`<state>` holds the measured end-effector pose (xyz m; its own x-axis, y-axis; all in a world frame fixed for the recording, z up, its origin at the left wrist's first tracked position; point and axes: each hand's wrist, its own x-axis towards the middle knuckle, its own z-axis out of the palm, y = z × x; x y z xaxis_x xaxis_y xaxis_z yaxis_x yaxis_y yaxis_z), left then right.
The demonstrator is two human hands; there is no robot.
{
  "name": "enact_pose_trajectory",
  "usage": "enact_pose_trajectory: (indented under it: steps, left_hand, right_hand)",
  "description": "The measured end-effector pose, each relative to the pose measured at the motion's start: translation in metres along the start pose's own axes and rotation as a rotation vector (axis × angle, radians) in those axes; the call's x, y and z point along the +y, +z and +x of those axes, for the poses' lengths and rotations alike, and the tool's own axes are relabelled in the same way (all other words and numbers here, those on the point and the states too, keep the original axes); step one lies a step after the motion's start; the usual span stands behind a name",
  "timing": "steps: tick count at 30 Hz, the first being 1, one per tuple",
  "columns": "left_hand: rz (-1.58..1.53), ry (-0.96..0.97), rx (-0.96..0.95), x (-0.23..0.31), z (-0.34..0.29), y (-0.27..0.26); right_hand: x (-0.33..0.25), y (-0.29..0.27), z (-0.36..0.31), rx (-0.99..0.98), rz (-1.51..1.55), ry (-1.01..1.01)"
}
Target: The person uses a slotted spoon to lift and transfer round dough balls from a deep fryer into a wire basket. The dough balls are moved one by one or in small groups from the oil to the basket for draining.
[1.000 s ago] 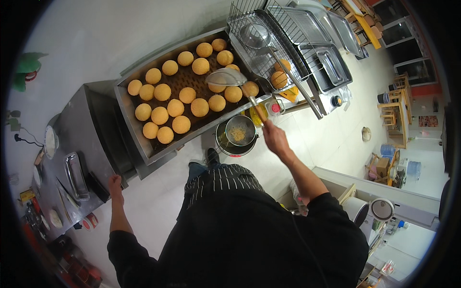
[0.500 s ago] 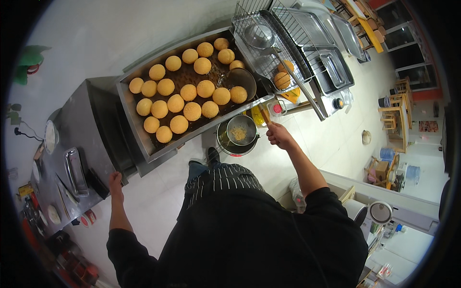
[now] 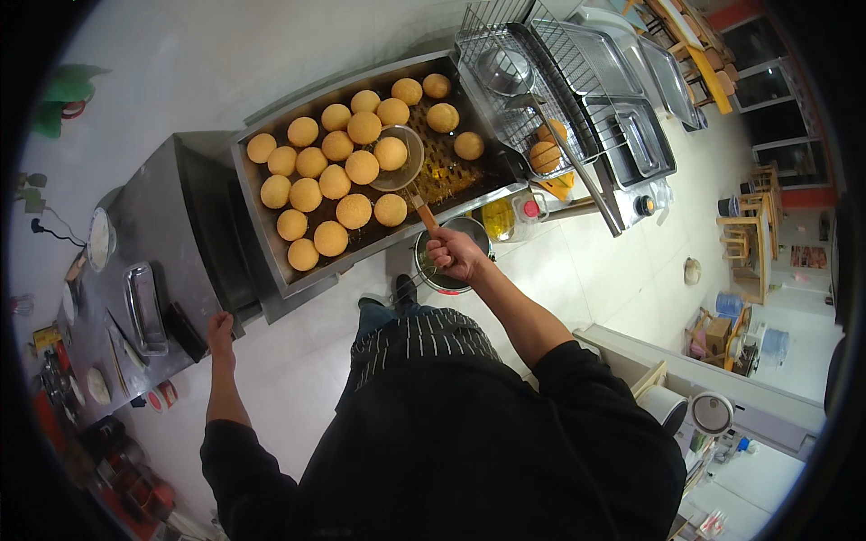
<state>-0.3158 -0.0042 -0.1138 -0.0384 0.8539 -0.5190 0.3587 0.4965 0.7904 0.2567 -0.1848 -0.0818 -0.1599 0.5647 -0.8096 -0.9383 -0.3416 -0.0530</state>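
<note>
golden-brown balls (image 3: pixel 353 212), tan handle (image 3: pixel 422 209), white-striped black apron (image 3: pixel 424 338), black sleeves (image 3: pixel 586 388)

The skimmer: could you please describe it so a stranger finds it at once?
Find the wide metal fryer, top centre, with golden balls inside. Near its middle is the round skimmer, its wooden handle in the person's right hand. Unlike the balls beside it, it is grey and has a handle.

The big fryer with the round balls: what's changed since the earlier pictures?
The right hand swept the skimmer leftward from the right end of the fryer. Some golden balls moved left too, opening a gap. The right hand still grips the skimmer. The left hand stayed by the steel counter.
</note>
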Motion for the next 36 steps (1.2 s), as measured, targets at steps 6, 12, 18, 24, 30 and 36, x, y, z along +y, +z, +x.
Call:
enact_pose_trajectory:
  steps: [6,12,18,24,30,36]
  left_hand:
    - [0.013,0.004,0.011,0.001,-0.001,0.001]
    - [0.036,0.021,0.004,0.006,-0.002,0.004]
    - [0.006,0.012,-0.001,-0.003,0.004,-0.001]
    - [-0.004,-0.033,-0.026,-0.006,0.005,-0.005]
    - [0.007,0.005,-0.029,0.003,0.000,-0.001]
    - [-0.013,-0.002,-0.017,0.000,-0.001,-0.002]
  right_hand:
    - [0.030,0.054,-0.035,0.035,-0.335,-0.212]
    - [0.064,0.101,-0.030,0.058,-0.804,-0.456]
    - [0.054,0.086,-0.030,0.174,-1.291,-0.894]
    - [0.044,0.078,-0.044,0.147,-1.224,-0.743]
    - [0.050,0.081,-0.042,0.110,-1.169,-0.694]
    - [-0.015,0.047,-0.062,0.488,-1.576,-0.853]
